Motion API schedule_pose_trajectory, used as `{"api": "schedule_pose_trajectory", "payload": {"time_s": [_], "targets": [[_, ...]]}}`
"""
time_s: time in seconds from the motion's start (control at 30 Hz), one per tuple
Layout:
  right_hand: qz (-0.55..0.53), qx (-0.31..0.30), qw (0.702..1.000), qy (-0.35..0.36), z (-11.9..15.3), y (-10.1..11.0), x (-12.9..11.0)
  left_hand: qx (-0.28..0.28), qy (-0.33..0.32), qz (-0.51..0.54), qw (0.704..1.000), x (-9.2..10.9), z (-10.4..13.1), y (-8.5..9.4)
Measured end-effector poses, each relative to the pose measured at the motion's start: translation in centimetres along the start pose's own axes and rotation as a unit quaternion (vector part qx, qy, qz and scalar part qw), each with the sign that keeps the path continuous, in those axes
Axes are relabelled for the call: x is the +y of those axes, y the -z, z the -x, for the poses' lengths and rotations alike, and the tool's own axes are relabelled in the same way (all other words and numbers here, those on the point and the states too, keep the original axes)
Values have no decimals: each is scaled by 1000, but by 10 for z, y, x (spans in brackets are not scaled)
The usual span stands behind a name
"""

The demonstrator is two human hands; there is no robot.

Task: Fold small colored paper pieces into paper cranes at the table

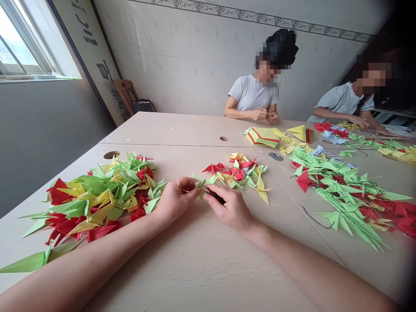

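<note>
Both hands meet over the middle of the table, around a small light-green folded paper crane (200, 186). My left hand (177, 197) is closed, its thumb and forefinger pinching the crane's left side. My right hand (230, 207) is closed round a slender dark tool (217, 196), its tip end close against the crane; the tool's exact kind is partly hidden by the fingers. Left of my hands lies a large pile of green, yellow and red paper cranes (107, 190). Just beyond my right hand is a smaller pile of paper cranes (240, 171).
Long rows of green and red cranes (341, 186) cover the right side, with dark cord (316, 221) beside them. Stacked coloured paper (261, 135) lies farther back. Two people in light tops (255, 95) sit across the table (195, 260), handling small items. Table holes (111, 154) show.
</note>
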State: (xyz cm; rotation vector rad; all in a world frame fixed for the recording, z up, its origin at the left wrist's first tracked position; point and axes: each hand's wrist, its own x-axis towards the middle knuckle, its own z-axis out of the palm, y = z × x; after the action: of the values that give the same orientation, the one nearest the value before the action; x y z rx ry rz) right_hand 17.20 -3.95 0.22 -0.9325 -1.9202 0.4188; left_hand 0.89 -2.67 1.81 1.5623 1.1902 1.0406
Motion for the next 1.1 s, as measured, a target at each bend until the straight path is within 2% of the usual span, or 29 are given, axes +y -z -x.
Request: {"api": "schedule_pose_trajectory", "payload": {"time_s": [0.4, 0.63, 0.73, 0.83, 0.97, 1.03, 1.1], "targets": [[93, -22, 995, 22, 1, 1, 4, -13, -58, -8, 998, -8, 0, -4], [93, -19, 995, 26, 0, 1, 6, -9, -66, -31, 997, -10, 0, -3], [72, -15, 997, 24, 0, 1, 6, -12, -53, -11, 998, -8, -1, -3], [31, 9, 999, 5, 1, 0, 4, -21, -34, 24, 999, -7, -1, -3], [-23, 32, 999, -25, 1, -1, 2, -63, -53, 38, 996, -8, 3, -8], [-39, 36, 998, -36, -1, 1, 4, -81, -68, -3, 994, -5, 5, -9], [-53, 90, 992, -67, -3, 4, 9, -71, -87, -93, 989, 3, 6, -3]]}}
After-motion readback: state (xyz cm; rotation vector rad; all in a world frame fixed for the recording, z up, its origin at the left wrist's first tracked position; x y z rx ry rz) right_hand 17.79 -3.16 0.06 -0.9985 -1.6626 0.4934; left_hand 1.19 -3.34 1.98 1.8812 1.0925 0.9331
